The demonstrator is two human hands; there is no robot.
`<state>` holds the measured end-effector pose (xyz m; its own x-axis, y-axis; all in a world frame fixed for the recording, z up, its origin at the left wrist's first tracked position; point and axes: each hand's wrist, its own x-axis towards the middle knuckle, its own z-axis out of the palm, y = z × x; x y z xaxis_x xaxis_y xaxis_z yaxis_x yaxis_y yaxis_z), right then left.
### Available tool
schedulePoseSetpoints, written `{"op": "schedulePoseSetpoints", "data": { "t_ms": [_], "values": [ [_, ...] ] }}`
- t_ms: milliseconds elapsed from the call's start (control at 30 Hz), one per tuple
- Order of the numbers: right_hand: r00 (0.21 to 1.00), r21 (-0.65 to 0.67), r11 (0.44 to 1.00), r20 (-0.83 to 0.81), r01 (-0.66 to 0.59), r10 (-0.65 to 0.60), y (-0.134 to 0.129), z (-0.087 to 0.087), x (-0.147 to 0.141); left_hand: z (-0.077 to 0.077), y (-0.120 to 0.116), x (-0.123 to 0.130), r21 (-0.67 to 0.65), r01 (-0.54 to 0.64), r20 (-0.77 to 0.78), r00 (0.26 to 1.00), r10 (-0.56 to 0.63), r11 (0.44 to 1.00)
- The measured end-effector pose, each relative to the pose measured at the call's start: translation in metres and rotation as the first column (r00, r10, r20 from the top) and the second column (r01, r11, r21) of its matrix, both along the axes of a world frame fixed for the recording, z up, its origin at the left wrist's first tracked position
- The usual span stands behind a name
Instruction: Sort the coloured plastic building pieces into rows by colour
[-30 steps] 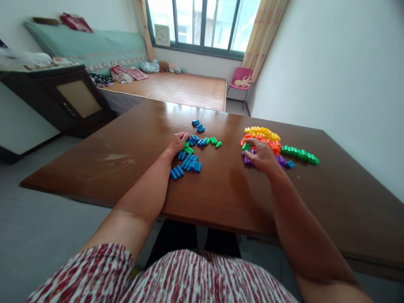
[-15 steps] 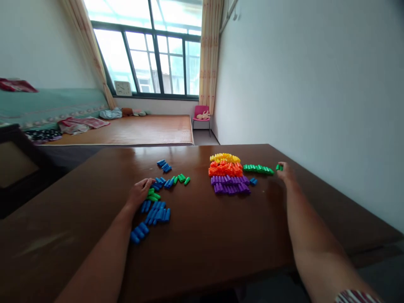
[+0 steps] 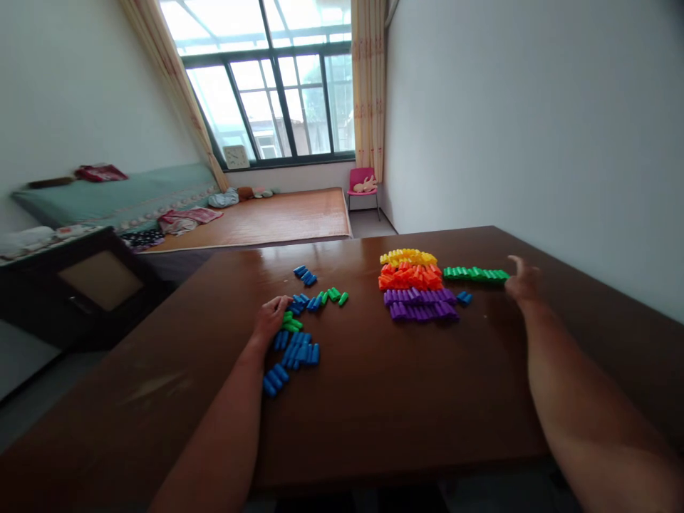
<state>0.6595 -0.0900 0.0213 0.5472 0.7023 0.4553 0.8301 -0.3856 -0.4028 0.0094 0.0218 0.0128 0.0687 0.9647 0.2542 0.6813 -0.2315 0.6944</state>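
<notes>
My left hand point(image 3: 271, 318) rests on the table at the left. Its fingers are bent together over the edge of a loose group of small blue plastic cylinders point(image 3: 299, 303), and whatever is under the fingertips is hidden. Bright green cylinders point(image 3: 291, 323) lie right beside that hand, with more blue cylinders point(image 3: 297, 350) nearer to me. On the right, my right hand point(image 3: 524, 279) is open, index finger stretched out, at the right end of a row of green cylinders point(image 3: 475, 273).
Left of the green row lie bands of yellow point(image 3: 409, 256), orange point(image 3: 410, 276) and purple cylinders point(image 3: 420, 305). A few blue ones point(image 3: 464, 298) sit by the purple band. The brown table point(image 3: 374, 399) stands near a white wall, with a bed point(image 3: 299, 214) beyond.
The green pieces in my right hand now lie at the right end of the green row, and its fingers have opened. My left hand stays by the blue pieces. The view has turned left.
</notes>
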Motion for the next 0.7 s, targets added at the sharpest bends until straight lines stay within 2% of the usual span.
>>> {"op": "schedulePoseSetpoints", "data": {
  "t_ms": [67, 100, 133, 200, 267, 333, 400, 467, 533, 600, 700],
  "values": [
    [0.996, 0.142, 0.988, 0.058, 0.058, -0.067, 0.002, 0.016, -0.02, 0.0, -0.002, 0.003, -0.001, -0.007, 0.008, 1.0, 0.007, 1.0],
    [0.995, 0.204, 0.979, 0.096, 0.014, -0.035, 0.005, 0.026, -0.036, 0.0, -0.003, 0.004, 0.001, -0.016, 0.01, 1.0, 0.016, 1.0],
    [0.989, 0.249, 0.965, 0.138, -0.077, 0.043, 0.008, 0.036, -0.058, 0.0, -0.003, 0.004, -0.001, -0.025, 0.011, 1.0, 0.025, 1.0],
    [0.941, 0.246, 0.915, 0.195, -0.32, 0.277, 0.017, 0.055, -0.114, 0.0, -0.004, 0.005, -0.001, -0.03, 0.014, 0.999, 0.03, 1.0],
    [0.824, 0.183, 0.805, 0.184, -0.564, 0.536, 0.027, 0.066, -0.18, -0.001, -0.004, 0.006, 0.006, -0.026, 0.017, 1.0, 0.026, 1.0],
    [0.642, 0.057, 0.641, 0.134, -0.765, 0.755, 0.039, 0.064, -0.244, 0.0, -0.005, 0.006, 0.012, -0.024, 0.013, 1.0, 0.024, 1.0],
    [0.47, -0.103, 0.476, 0.081, -0.873, 0.879, 0.052, 0.053, -0.295, 0.0, -0.005, 0.006, 0.01, -0.022, 0.011, 1.0, 0.021, 1.0],
    [0.393, -0.236, 0.392, 0.046, -0.889, 0.919, 0.063, 0.039, -0.329, -0.001, -0.005, 0.006, 0.004, -0.019, 0.019, 1.0, 0.019, 1.0],
    [0.4, -0.325, 0.389, 0.036, -0.862, 0.916, 0.072, 0.027, -0.347, -0.001, -0.005, 0.007, 0.002, -0.02, 0.029, 0.999, 0.02, 1.0],
    [0.453, -0.377, 0.435, 0.046, -0.818, 0.891, 0.077, 0.021, -0.356, -0.001, -0.005, 0.007, 0.002, -0.028, 0.025, 0.999, 0.027, 1.0],
    [0.51, -0.421, 0.491, 0.075, -0.763, 0.857, 0.072, 0.022, -0.361, 0.0, -0.006, 0.008, 0.007, -0.032, 0.012, 0.999, 0.032, 0.999]
  ]
}}
